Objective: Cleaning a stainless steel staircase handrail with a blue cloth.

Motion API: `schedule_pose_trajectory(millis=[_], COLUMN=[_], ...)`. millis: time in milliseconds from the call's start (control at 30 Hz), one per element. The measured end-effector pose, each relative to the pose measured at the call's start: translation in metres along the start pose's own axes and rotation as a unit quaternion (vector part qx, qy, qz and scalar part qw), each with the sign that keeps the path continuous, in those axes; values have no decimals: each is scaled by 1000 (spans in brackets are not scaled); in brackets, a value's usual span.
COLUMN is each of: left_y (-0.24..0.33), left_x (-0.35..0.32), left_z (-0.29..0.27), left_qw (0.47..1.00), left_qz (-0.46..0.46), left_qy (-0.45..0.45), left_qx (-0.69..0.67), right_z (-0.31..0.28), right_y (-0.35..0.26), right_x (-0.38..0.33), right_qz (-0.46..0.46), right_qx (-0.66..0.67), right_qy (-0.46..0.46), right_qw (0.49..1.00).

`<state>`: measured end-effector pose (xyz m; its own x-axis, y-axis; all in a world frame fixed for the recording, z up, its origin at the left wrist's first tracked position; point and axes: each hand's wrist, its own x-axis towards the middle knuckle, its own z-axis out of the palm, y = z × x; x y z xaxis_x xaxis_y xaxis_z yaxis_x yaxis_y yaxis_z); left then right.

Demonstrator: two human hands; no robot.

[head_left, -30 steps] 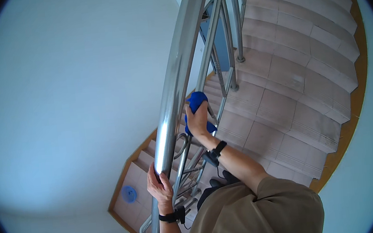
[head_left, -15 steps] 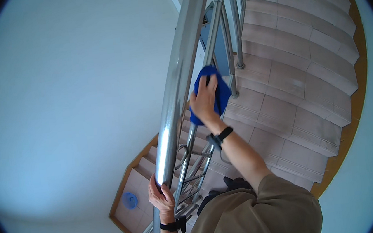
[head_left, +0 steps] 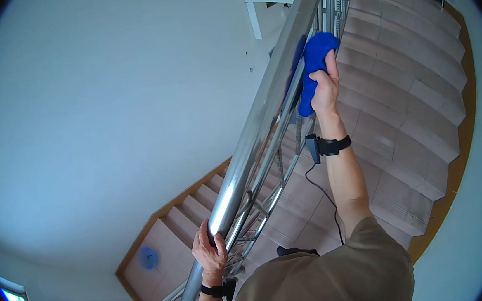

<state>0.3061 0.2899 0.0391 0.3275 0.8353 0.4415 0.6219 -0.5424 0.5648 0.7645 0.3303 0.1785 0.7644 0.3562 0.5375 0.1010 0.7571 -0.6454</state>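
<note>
A shiny steel stair handrail (head_left: 262,125) runs diagonally from lower left to upper right. My right hand (head_left: 325,90) reaches far up along it and presses a bright blue cloth (head_left: 312,60) against a thinner rail just under the top rail. My left hand (head_left: 209,253) wraps around the top rail lower down. Both wrists wear black bands; a thin black cable hangs from the right one.
Tiled stairs (head_left: 404,80) with brown edging climb at the right. A lower flight and landing (head_left: 162,241) drop away at the lower left, with a small blue round thing (head_left: 146,257) on the landing. A pale wall (head_left: 89,107) fills the left.
My right hand has slid the blue cloth further up the railing, with the arm stretching out. My left hand has kept its grip on the top rail.
</note>
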Motion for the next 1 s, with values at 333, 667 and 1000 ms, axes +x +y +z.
schedule_pose_trajectory(millis=[333,667,1000], left_y=[45,130,153], left_x=[23,116,184], left_z=[-9,35,48], left_qw=[989,956,972], left_qz=[55,137,188], left_qy=[21,-41,-124], left_qx=[-138,-256,-71], right_z=[67,100,116], right_y=[-27,-43,-38], right_x=[-116,-90,-15], right_qz=[-222,115,247], right_qx=[-435,-308,-267], right_qy=[-611,-612,-385], right_qw=[623,719,849])
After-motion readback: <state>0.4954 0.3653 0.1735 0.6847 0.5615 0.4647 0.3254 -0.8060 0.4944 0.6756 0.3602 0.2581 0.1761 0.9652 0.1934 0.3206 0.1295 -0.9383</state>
